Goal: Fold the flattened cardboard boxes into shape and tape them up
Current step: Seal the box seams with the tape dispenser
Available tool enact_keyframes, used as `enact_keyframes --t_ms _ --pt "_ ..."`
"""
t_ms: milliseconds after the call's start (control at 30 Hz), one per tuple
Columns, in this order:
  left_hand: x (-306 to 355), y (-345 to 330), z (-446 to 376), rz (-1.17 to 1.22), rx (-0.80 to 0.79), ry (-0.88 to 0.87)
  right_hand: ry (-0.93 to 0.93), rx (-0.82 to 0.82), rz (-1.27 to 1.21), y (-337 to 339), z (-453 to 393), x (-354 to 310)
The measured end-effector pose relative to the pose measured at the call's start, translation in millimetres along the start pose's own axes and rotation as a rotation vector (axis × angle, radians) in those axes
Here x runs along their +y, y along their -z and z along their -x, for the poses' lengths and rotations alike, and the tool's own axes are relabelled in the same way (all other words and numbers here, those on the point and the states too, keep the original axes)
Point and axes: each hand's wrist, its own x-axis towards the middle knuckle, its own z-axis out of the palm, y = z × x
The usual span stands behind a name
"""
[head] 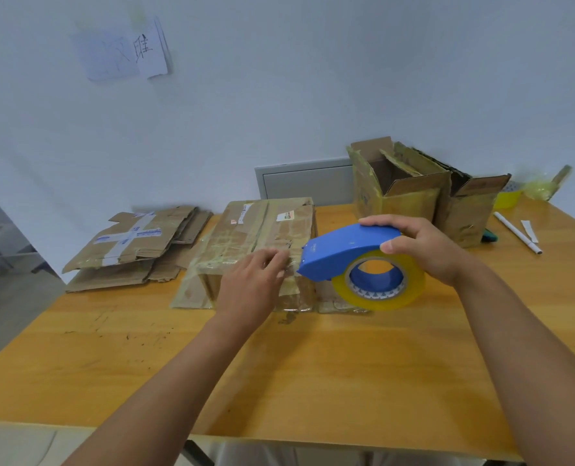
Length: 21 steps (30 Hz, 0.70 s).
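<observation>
Two hands work at the frame's centre. My left hand (251,280) presses straight fingers on the tape end over the folded box (262,237) mid-surface; if they slip, the strip may lift or wrinkle. My right hand (424,248) curls its grip round the blue tape dispenser (343,252). The box looks worn, patched with old tape.

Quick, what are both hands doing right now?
Left hand: fingers straight, pressing the tape end onto the closed cardboard box.
Right hand: gripping the blue tape dispenser.
</observation>
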Motion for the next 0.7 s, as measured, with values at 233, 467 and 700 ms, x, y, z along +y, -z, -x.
enact_keyframes --t_ms 233,467,700 --pt "16.3 -1.8 -4.0 0.101 0.017 -0.027 0.018 0.015 -0.051 0.4 0.7 13.4" --pt "23.6 -0.7 -6.0 0.108 0.024 0.071 0.028 0.008 -0.031 11.0 3.4 11.7" --pt "26.3 2.5 -8.5 0.103 -0.016 0.089 0.033 -0.032 -0.027 15.8 7.9 13.9"
